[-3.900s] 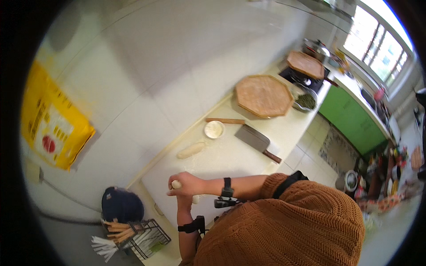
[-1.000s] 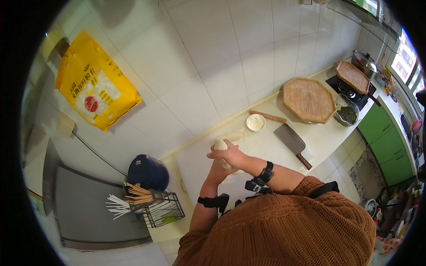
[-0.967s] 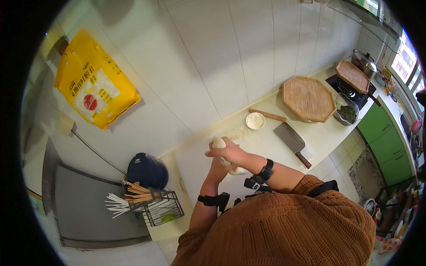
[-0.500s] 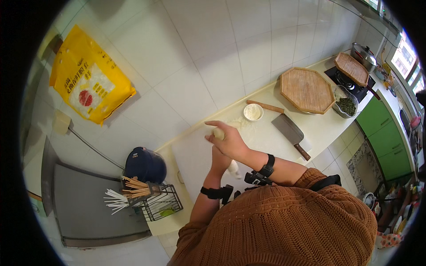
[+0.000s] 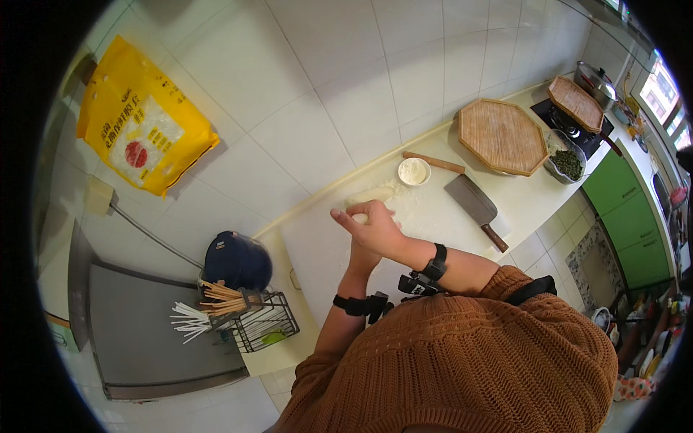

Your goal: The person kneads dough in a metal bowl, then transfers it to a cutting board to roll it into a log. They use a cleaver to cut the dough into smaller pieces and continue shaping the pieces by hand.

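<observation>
My right hand (image 5: 380, 229) is bent over the white board (image 5: 317, 252), fingers curled round a pale lump of dough (image 5: 360, 218) that shows between thumb and forefinger. Beneath it, my left hand (image 5: 364, 258) is largely covered; its fingers are hidden. Just beyond both hands a pale dough roll (image 5: 371, 195) lies on the floured board. A white bowl of flour (image 5: 413, 172) stands past the roll to the right, beside a wooden rolling pin (image 5: 434, 162). Farther right rests a cleaver (image 5: 473, 200), its wooden handle toward me.
An octagonal wooden tray (image 5: 503, 137) sits at the back right, near a bowl of chopped greens (image 5: 566, 162) and a stove (image 5: 577, 130). On the left are a dark blue bin (image 5: 234, 263) and a wire rack with chopsticks (image 5: 267, 325). A yellow bag (image 5: 141, 119) hangs on the wall.
My right hand has lowered slightly and its fingers have curled in more. The dough roll beyond the hands now shows plainly. A white piece below my left hand is out of sight.
</observation>
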A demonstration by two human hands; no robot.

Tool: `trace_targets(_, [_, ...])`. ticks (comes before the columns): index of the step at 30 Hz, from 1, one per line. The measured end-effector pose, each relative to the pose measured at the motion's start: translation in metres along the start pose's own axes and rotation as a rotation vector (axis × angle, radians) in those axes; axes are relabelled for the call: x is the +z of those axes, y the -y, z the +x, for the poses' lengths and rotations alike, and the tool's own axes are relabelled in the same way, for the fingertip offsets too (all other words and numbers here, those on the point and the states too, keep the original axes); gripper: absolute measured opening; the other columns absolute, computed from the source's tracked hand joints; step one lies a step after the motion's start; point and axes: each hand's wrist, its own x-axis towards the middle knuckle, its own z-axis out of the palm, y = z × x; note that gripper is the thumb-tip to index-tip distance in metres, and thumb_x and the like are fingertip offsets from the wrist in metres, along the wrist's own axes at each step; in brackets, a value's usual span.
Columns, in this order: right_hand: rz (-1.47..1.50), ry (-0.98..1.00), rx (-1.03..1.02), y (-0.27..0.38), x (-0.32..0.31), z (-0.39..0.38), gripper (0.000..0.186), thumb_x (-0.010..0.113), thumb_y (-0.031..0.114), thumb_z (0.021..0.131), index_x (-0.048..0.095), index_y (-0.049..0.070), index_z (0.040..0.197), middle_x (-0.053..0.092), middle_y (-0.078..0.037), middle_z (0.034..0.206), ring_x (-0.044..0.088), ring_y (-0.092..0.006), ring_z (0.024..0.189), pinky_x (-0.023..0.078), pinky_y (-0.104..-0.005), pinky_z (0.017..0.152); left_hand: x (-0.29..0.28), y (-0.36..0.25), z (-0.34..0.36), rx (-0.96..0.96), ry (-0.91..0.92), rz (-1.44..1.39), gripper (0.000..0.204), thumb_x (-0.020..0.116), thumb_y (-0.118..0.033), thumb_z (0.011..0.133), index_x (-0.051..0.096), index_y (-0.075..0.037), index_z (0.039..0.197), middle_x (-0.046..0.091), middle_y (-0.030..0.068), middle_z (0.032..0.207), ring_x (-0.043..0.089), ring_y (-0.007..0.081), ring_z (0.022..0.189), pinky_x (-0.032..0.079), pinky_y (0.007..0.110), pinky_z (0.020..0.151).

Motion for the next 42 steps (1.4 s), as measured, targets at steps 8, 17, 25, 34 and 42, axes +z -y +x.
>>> trace_targets(8, [0.089,-0.127,-0.534,-0.002,0.007,0.002,0.045,0.077,0.040,0.100,0.074,-0.004,0.090,0.061,-0.008,0.063,0.063,-0.0224,0.068,0.055,-0.0387,0.072,-0.002,0.008,0.001,0.054,-0.180,-0.185,0.040,0.079,-0.014,0.099,0.060,-0.002,0.132,0.068,0.0089,0.122,0.066,0.0221,0.115,0.053,0.039,0.101])
trace_targets(17, [-0.077,-0.074,-0.313,-0.011,0.001,0.035,0.044,0.076,0.039,0.097,0.073,-0.001,0.077,0.061,-0.020,0.064,0.062,-0.0283,0.059,0.049,-0.0424,0.059,-0.016,0.017,0.008,-0.435,-0.097,-0.775,0.064,0.078,-0.033,0.096,0.054,-0.003,0.146,0.067,0.0071,0.120,0.065,0.0216,0.113,0.053,0.036,0.102])
trace_targets(25, [-0.055,0.649,-0.618,-0.013,-0.004,-0.011,0.029,0.080,0.027,0.092,0.072,0.005,0.075,0.076,-0.006,0.079,0.072,-0.0244,0.073,0.054,-0.0376,0.088,-0.038,-0.015,0.006,-0.765,-0.140,-1.546,0.054,0.071,-0.041,0.106,0.057,-0.008,0.146,0.065,-0.0036,0.102,0.064,0.0148,0.091,0.053,0.025,0.084])
trace_targets(34, [-0.011,-0.017,-0.410,-0.007,-0.008,0.029,0.043,0.089,0.039,0.085,0.079,0.002,0.106,0.078,-0.012,0.091,0.074,-0.0239,0.080,0.057,-0.0374,0.084,-0.016,0.018,0.005,0.052,-0.236,0.417,0.034,0.068,-0.026,0.104,0.063,-0.008,0.134,0.070,0.0069,0.114,0.067,0.0231,0.107,0.053,0.038,0.093])
trace_targets(42, [-0.261,0.109,-0.930,-0.001,0.003,0.004,0.047,0.091,0.041,0.083,0.076,0.003,0.107,0.072,-0.013,0.084,0.070,-0.0356,0.080,0.058,-0.0456,0.078,-0.023,0.005,-0.012,0.033,-0.050,0.082,0.035,0.070,-0.021,0.101,0.064,-0.005,0.132,0.073,0.0097,0.110,0.071,0.0244,0.105,0.054,0.040,0.090])
